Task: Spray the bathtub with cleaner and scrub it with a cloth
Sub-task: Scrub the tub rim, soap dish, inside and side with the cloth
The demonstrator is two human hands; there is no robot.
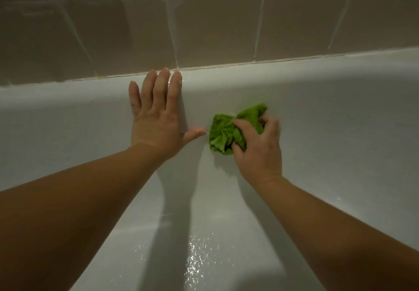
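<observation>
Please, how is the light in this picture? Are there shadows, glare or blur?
Head view: dim, warm light; the arms throw long shadows down the bathtub wall; bright glare speckles on wet droplets at the bottom; the wide lens bends the rim and tiled wall; left hand, right hand and green cloth look fairly sharp.
</observation>
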